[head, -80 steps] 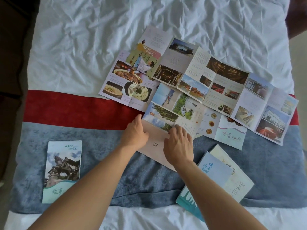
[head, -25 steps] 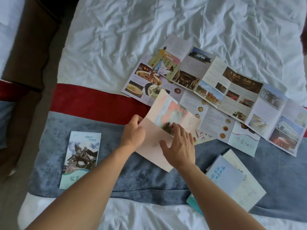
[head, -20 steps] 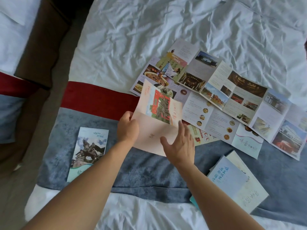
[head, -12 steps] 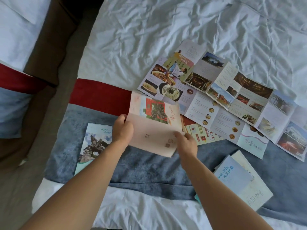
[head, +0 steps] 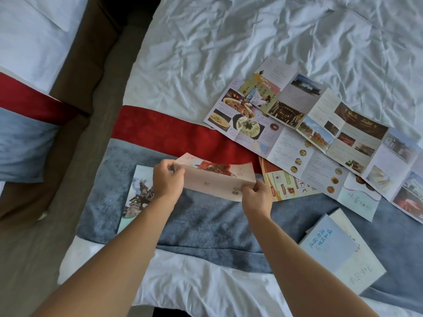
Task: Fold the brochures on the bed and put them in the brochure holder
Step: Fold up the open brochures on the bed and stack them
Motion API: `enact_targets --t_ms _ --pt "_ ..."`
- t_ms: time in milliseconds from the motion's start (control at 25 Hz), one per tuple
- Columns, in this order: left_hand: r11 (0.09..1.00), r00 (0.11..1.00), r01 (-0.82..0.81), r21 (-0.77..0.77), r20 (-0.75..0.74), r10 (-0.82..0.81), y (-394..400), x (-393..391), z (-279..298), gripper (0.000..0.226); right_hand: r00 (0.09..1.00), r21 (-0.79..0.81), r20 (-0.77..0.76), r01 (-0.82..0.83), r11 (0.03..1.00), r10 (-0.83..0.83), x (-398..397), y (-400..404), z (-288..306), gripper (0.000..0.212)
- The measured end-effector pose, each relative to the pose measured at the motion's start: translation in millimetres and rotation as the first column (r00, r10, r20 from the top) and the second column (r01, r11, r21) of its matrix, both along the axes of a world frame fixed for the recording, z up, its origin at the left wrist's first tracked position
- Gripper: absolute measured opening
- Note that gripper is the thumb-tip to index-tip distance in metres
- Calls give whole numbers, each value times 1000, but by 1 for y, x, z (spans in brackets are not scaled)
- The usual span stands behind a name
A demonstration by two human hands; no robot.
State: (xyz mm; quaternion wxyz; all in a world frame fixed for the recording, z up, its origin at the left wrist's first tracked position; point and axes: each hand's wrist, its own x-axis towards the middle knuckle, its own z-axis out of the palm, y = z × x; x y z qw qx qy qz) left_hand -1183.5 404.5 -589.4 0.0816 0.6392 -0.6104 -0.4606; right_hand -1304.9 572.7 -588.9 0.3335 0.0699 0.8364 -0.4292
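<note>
Pinching the pink brochure (head: 215, 181) with left grip (head: 168, 179) and right grip (head: 256, 195) above the bed (head: 206, 53), I'm risking a crooked crease if its edges slip.

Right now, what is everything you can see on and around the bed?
Pink brochure: one, pale pink, partly folded, held over the blue runner.
Open brochures: at least three, colourful photos, overlapping on the right.
Horse brochure: one, folded, blue-green, left on the runner.
Folded brochures: a stack, pale blue and cream, lower right.
Bed: one, white sheet, red and blue runner.
Second bed: one, far left.
Left hand: grips the pink brochure's left end.
Right hand: pinches its right end.
</note>
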Motion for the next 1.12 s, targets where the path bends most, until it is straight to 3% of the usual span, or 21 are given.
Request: enact_targets --t_ms 80,160,240,400,520,640,760,840,960,1120 --pt "973 989 -126 194 -57 139 3 -2 5 41 992 2 -99 -75 997 75 6 -9 4 14" --pt "888 940 -274 370 -92 328 9 -2 12 59 989 -14 -123 -86 996 83 15 -17 11 11" --pt "836 895 -358 415 -100 434 13 1 12 71 979 -6 -160 -130 991 128 24 -21 19 13" --pt "755 823 -433 492 -126 554 17 7 9 73 945 0 -248 -221 975 214 44 -16 25 17" --pt "690 783 -444 572 -127 609 21 9 8 52 902 3 -336 -288 958 272 58 -11 25 20" --pt "710 809 -427 560 -113 577 25 13 9 47 821 25 -429 -407 913 377 68 -9 24 27" --pt "812 892 -389 435 -43 451 20 15 10 52 711 190 -457 -509 840 535 80 -5 20 39" --pt "889 932 -340 307 -13 361 14 14 13 53 805 186 -388 -409 893 449 81 0 18 51" --pt "954 966 -223 200 -89 245 10 20 20 37 962 111 -217 -142 984 163 68 3 20 51" --pt "953 979 13 302 -198 50 6 44 18 39 995 21 27 -100 995 99 55 3 17 61"
